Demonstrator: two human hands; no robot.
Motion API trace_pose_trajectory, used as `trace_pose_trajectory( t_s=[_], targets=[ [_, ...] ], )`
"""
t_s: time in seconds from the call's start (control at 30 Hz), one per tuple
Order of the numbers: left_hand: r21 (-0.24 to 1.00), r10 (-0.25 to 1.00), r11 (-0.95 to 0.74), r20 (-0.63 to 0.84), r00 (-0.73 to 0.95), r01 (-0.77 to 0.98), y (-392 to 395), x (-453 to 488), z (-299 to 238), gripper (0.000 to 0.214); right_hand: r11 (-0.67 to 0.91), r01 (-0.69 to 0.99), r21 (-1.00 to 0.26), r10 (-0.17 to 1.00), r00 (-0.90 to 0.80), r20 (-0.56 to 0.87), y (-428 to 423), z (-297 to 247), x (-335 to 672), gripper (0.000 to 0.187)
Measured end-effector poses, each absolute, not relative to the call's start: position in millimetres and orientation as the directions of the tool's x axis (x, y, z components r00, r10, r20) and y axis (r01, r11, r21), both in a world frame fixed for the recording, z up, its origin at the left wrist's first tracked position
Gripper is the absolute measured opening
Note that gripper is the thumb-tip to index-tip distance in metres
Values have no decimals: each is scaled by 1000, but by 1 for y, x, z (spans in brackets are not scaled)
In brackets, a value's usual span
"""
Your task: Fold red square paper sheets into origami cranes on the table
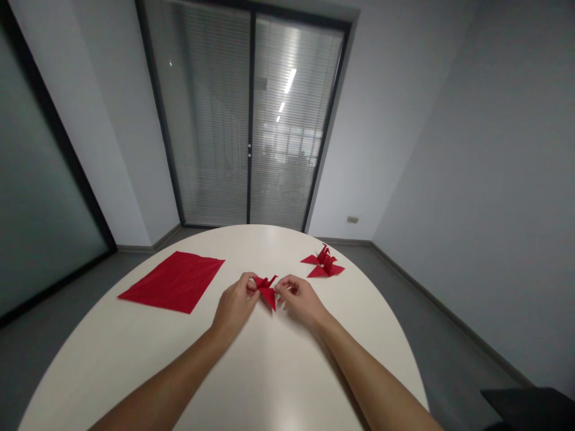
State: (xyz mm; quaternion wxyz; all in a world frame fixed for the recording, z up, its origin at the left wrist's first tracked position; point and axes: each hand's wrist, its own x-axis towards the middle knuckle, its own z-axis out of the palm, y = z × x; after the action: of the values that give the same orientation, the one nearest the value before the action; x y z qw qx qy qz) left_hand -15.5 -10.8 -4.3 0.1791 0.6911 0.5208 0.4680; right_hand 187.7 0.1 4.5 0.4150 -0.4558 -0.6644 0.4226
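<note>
A small folded red paper figure [266, 290] is held just above the round white table [251, 365], near its middle. My left hand [236, 303] pinches the figure's left side with fingers curled. My right hand [297, 297] pinches its right side, fingertips pressed together at the paper's edge. The two hands sit close together, with the paper between them.
A flat square sheet of red paper [174, 281] lies on the table to the left. Two finished red folded figures [324, 263] rest at the table's far right. Beyond the table are glass doors with blinds [249, 120] and grey walls. A dark object [530, 407] shows at the lower right corner.
</note>
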Motion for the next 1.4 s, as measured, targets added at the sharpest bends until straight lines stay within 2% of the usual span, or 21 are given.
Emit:
trace_pose_trajectory(
  t_s=[0.17,0.3,0.47,0.6,0.77,1.0,1.13,1.23,1.4],
  targets=[
    [692,878,-436,468,102,576,-14,-10,-9,30,307,358,-882,949,-182,256,-3,3,182,32],
    [675,878,-475,408,251,565,-17,-5,-9,30,267,404,-875,964,-122,237,4,0,188,39],
    [642,845,-532,358,398,552,-25,-3,-4,38,209,370,-905,976,-135,170,9,2,198,26],
    [604,847,-532,371,381,593,-30,-4,2,34,204,442,-874,979,-84,186,11,13,209,19],
    [570,886,-458,360,294,683,-25,-8,2,25,252,607,-753,961,-66,269,12,35,237,18],
    [484,875,-431,431,222,762,-8,-17,-12,22,136,670,-730,991,-83,108,9,54,279,19],
    [458,867,-452,428,255,766,-5,-20,-18,22,20,798,-602,998,24,64,7,55,299,16],
    [456,871,-447,418,259,769,-4,-21,-20,21,-87,892,-443,994,107,20,6,54,311,12],
    [448,870,-448,418,262,774,-3,-21,-21,21,-225,926,-302,971,240,15,5,54,320,16]
  ],
)
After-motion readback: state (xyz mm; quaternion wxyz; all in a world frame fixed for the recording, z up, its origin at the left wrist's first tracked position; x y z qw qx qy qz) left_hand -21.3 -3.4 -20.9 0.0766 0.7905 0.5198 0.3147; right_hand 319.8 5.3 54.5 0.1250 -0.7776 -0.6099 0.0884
